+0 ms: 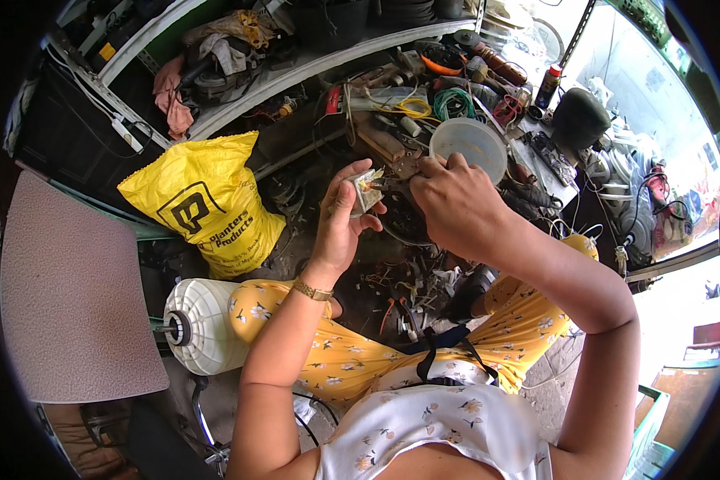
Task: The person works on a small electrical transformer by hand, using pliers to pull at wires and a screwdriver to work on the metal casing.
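My left hand (340,220) holds up a small, squarish, pale part (365,194) between thumb and fingers, with bits of coloured wire or metal showing on its face. Close on its right, my right hand (460,200) is closed, knuckles up, on what looks like a thin metal tool (395,185). The tool points toward the part; its kind is mostly hidden by my fingers, and I cannot tell whether its tip touches. Just beyond my right hand sits a round translucent tub (469,144).
A yellow sack (208,208) stands at the left, near a white plastic drum-like tub (208,326) and a brown textured panel (80,296). Tools, cable coils (453,105) and a red-capped can (548,86) crowd the far side. Scraps and red-handled pliers (387,315) lie on the floor.
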`<state>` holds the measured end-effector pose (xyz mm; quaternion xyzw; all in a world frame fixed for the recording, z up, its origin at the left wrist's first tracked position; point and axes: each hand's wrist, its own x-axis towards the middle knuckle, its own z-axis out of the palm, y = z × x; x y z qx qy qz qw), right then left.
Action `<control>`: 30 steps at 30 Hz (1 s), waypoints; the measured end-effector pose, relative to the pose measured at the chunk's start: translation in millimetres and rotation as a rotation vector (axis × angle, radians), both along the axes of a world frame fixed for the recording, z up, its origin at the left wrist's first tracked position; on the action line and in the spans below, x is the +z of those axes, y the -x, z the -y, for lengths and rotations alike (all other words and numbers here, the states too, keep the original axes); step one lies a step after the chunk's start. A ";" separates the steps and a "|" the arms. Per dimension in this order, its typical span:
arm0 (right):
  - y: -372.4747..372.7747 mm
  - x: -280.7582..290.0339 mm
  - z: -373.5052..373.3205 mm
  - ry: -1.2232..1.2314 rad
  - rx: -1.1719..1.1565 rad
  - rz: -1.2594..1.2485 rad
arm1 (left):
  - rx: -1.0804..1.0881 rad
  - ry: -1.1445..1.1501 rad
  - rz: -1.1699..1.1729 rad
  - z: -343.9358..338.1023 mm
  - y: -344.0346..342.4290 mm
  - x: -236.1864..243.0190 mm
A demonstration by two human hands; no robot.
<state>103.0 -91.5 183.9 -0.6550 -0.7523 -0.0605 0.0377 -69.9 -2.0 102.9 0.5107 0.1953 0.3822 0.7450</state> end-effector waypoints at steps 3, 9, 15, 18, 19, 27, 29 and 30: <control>1.4 1.1 2.0 -0.037 0.004 0.076 | -0.048 0.038 0.035 -1.6 -0.5 -6.3; 0.6 5.6 8.1 -0.200 0.015 0.162 | -0.145 0.245 0.184 -4.6 -1.5 -14.3; -3.2 -3.4 4.3 -0.278 0.018 0.182 | -0.148 0.321 0.169 -7.8 -1.7 -18.8; -2.2 -5.7 2.2 -0.245 0.013 0.161 | -0.124 0.273 0.152 -4.4 -3.1 -13.6; -2.2 -5.5 1.1 -0.228 0.011 0.156 | -0.104 0.227 0.149 -2.9 -4.0 -11.5; -5.5 -14.6 -10.8 -0.250 0.057 0.071 | -0.044 0.050 0.096 -1.7 -4.7 -7.1; -6.2 -15.8 -13.1 -0.225 0.062 0.003 | -0.037 0.034 0.087 -2.8 -4.1 -6.5; -7.0 -16.0 -14.5 -0.218 0.066 -0.027 | -0.030 0.028 0.080 -3.0 -3.9 -7.3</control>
